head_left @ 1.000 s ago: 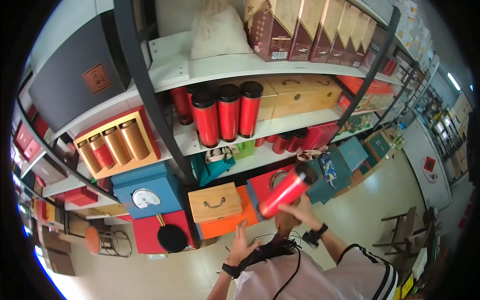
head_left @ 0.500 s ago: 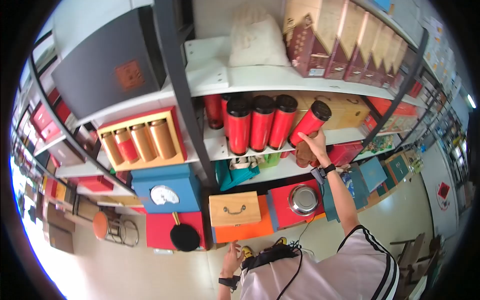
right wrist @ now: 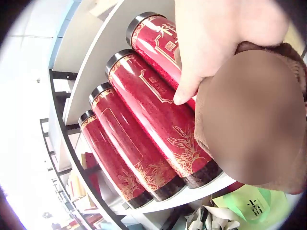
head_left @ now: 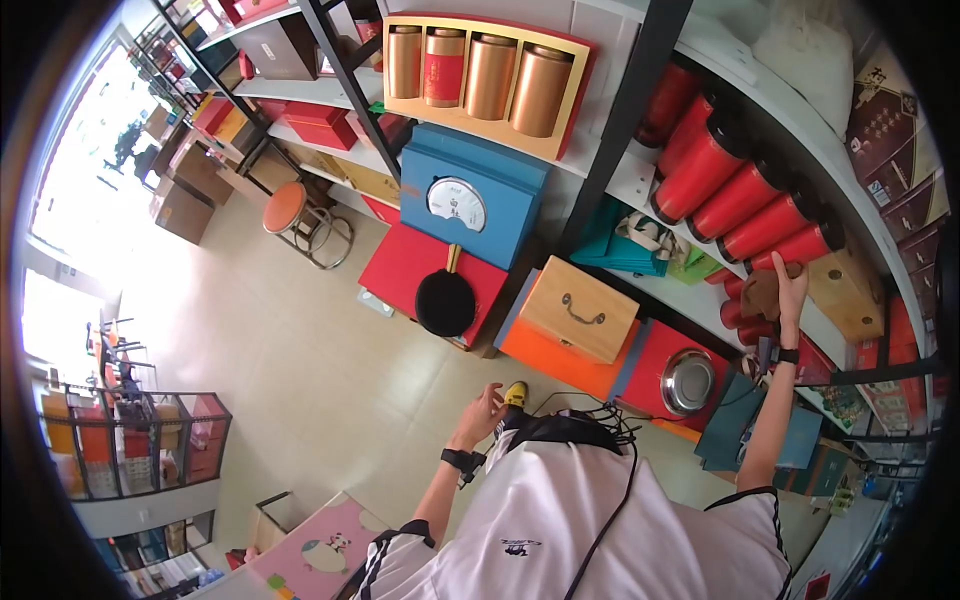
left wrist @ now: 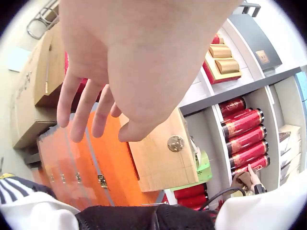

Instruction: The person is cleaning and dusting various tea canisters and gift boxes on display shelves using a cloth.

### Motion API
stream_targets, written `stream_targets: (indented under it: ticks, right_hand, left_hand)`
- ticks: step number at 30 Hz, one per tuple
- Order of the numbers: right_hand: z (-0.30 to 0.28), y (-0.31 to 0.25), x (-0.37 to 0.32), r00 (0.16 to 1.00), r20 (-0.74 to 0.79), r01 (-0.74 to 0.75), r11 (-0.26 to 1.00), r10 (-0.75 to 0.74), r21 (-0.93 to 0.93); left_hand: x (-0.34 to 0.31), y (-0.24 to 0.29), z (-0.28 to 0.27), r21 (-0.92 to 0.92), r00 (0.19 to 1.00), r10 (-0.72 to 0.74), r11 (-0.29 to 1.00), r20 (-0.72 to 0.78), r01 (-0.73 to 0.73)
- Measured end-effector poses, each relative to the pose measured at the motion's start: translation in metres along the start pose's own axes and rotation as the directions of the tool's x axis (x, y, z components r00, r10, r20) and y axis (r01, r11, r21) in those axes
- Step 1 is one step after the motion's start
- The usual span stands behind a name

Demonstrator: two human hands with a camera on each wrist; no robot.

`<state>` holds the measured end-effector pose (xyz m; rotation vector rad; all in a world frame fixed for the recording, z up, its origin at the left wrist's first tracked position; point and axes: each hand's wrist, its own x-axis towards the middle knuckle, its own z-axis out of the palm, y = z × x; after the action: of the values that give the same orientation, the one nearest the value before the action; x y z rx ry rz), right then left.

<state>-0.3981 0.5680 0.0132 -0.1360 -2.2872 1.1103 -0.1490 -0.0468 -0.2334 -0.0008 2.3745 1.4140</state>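
My right hand [head_left: 790, 295] holds a brown cloth [head_left: 762, 290] against the lower part of the end red canister [head_left: 805, 243] on the middle shelf. In the right wrist view the thumb of that hand [right wrist: 211, 52] lies along the canister [right wrist: 156, 43], and the bunched cloth [right wrist: 254, 120] hides the other fingers. Several black-lidded red canisters [right wrist: 148, 105] stand beside it in a row. My left hand [head_left: 480, 415] hangs in front of my body with fingers loosely spread, holding nothing; the left wrist view shows it [left wrist: 129, 62] before the wooden box [left wrist: 156, 155].
Below the shelves lie a wooden box [head_left: 580, 308] on an orange box, a metal dish [head_left: 687, 382] on a red box, and a black pan-shaped item [head_left: 446, 302]. A blue box [head_left: 470, 195] stands left of the shelf post [head_left: 625, 120]. A stool [head_left: 286, 207] is farther left.
The right hand has carried the red canister from in front of my body to the end of the shelf row. The head view has turned left; the left hand stays low and empty.
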Motion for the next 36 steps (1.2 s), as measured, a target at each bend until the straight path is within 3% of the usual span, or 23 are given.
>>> stream_targets:
  ticks: [2, 4, 6, 8, 10, 11, 13, 16, 17, 18, 20, 22, 24, 26, 28, 30, 33, 36]
  right_hand:
    - [-0.002, 0.004, -0.009, 0.999, 0.011, -0.041, 0.999, 0.041, -0.028]
    - [-0.007, 0.008, -0.022, 0.998, 0.010, -0.064, 0.990, 0.066, -0.123]
    - [-0.014, 0.018, -0.049, 0.996, -0.062, -0.080, 0.983, 0.071, -0.167]
    - [-0.025, 0.018, -0.084, 0.989, -0.125, -0.098, 0.973, 0.073, -0.207]
    - [-0.033, 0.008, -0.127, 0.987, -0.097, -0.141, 0.972, 0.125, -0.190]
    - [-0.035, -0.003, -0.149, 0.981, -0.101, -0.179, 0.972, 0.165, -0.149]
    - [-0.038, -0.019, -0.190, 0.968, -0.113, -0.235, 0.969, 0.225, -0.082]
    - [-0.053, 0.002, -0.252, 0.947, -0.152, -0.298, 0.951, 0.283, -0.083]
    - [-0.058, -0.002, -0.267, 0.944, -0.157, -0.305, 0.949, 0.289, -0.086]
    - [-0.062, -0.007, -0.282, 0.922, -0.174, -0.358, 0.933, 0.347, -0.040]
    - [-0.069, -0.014, -0.311, 0.883, -0.197, -0.432, 0.902, 0.426, 0.010]
    - [-0.081, -0.012, -0.332, 0.843, -0.216, -0.485, 0.870, 0.493, 0.091]
    - [-0.088, -0.006, -0.349, 0.830, -0.231, -0.485, 0.862, 0.508, 0.151]
    - [-0.095, 0.005, -0.360, 0.813, -0.234, -0.502, 0.846, 0.533, 0.181]
    - [-0.097, 0.002, -0.361, 0.821, -0.222, -0.491, 0.849, 0.526, 0.196]
    - [-0.096, -0.005, -0.362, 0.827, -0.212, -0.481, 0.850, 0.521, 0.213]
    - [-0.095, -0.031, -0.357, 0.824, -0.168, -0.501, 0.835, 0.541, 0.229]
    - [-0.081, -0.075, -0.351, 0.842, 0.105, -0.538, 0.813, 0.529, 0.222]
  left_hand:
    - [0.003, -0.015, -0.001, -0.041, 0.999, -0.043, 0.998, 0.020, 0.044]
    - [0.008, -0.026, -0.012, -0.076, 0.992, -0.113, 0.991, -0.050, 0.109]
    - [0.013, -0.034, -0.031, 0.057, 0.944, -0.042, 0.996, -0.326, 0.064]
    - [0.032, -0.056, -0.066, 0.249, 0.760, 0.102, 0.965, -0.642, 0.080]
    - [0.060, -0.089, -0.112, 0.246, 0.632, 0.088, 0.955, -0.770, 0.167]
    - [0.068, -0.098, -0.128, 0.250, 0.642, 0.087, 0.954, -0.762, 0.167]
    - [0.112, -0.104, -0.159, -0.302, 0.643, -0.304, 0.946, -0.703, 0.117]
    - [0.157, -0.100, -0.173, -0.548, 0.751, -0.552, 0.778, -0.364, 0.306]
    - [0.159, -0.077, -0.174, -0.626, 0.814, -0.505, 0.742, -0.286, 0.240]
    - [0.167, -0.083, -0.169, -0.620, 0.815, -0.506, 0.744, -0.281, 0.248]
    - [0.183, -0.110, -0.159, -0.300, 0.832, -0.261, 0.946, -0.489, 0.121]
    - [0.182, -0.107, -0.153, -0.266, 0.805, -0.309, 0.944, -0.506, 0.195]
    - [0.178, -0.106, -0.151, -0.456, 0.819, -0.334, 0.884, -0.467, 0.100]
    - [0.174, -0.110, -0.146, -0.481, 0.823, -0.347, 0.870, -0.449, 0.104]
    - [0.165, -0.111, -0.141, -0.684, 0.823, -0.380, 0.729, -0.422, -0.014]
    - [0.153, -0.108, -0.136, -0.690, 0.800, -0.361, 0.719, -0.478, -0.088]
    - [0.107, -0.069, -0.124, -0.669, 0.774, -0.290, 0.710, -0.563, -0.221]
    - [0.023, 0.042, -0.110, -0.556, 0.752, -0.153, 0.768, -0.641, -0.318]
